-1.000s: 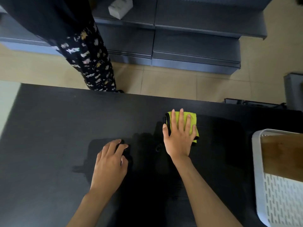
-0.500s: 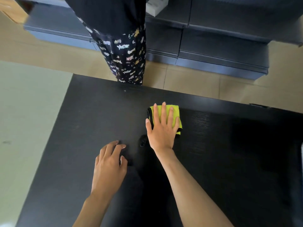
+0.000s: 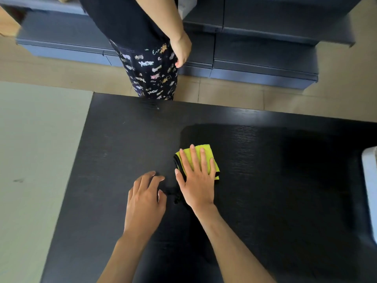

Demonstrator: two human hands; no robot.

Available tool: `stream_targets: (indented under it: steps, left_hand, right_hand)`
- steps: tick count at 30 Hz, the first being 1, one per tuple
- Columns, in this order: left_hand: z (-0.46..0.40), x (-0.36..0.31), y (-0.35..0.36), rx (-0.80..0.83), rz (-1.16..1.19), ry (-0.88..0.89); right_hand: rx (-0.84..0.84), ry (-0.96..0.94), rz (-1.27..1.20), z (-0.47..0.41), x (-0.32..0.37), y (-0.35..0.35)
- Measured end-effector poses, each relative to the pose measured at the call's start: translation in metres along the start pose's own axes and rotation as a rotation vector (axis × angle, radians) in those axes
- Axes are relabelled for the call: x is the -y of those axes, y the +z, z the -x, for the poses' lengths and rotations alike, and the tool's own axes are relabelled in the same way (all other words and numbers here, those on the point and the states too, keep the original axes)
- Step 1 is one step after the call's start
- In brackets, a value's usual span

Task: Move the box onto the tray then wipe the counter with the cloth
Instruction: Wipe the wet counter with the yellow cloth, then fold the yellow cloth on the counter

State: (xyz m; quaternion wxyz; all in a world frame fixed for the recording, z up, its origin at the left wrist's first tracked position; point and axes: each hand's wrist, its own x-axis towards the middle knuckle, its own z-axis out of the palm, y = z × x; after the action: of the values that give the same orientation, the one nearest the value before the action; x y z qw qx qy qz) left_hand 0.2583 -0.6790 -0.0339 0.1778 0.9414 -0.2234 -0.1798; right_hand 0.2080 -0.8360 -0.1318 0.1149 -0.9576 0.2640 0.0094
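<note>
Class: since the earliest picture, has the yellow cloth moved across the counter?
Yes. The cloth, under the flat right hand, now lies nearer the counter's left edge and farther from its far edge than before.

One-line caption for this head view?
Right hand presses yellow cloth flat on black counter; left hand rests beside.

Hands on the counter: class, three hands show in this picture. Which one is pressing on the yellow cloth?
The right hand, flat with fingers spread over the yellow cloth. The left hand rests on bare counter; the bystander's hand hangs beyond it.
</note>
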Motion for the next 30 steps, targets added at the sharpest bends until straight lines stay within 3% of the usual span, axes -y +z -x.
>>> stream_targets:
  steps: [11, 20, 27, 30]
  left_hand:
    - [0.042, 0.001, 0.010, 0.025, 0.014, 0.031]
    - [0.104, 0.004, 0.019, -0.003, -0.027, 0.042]
    - [0.155, -0.017, 0.009, -0.044, -0.052, 0.089]
    - [0.176, -0.031, 0.005, -0.038, -0.046, 0.105]
  right_hand:
    - [0.000, -0.082, -0.009, 0.121, -0.003, 0.006]
    - [-0.015, -0.331, 0.031, 0.196, -0.024, 0.000]
    - [0.085, -0.511, -0.027, 0.237, -0.056, -0.041]
    - [0.242, -0.399, -0.223, 0.253, -0.074, -0.065]
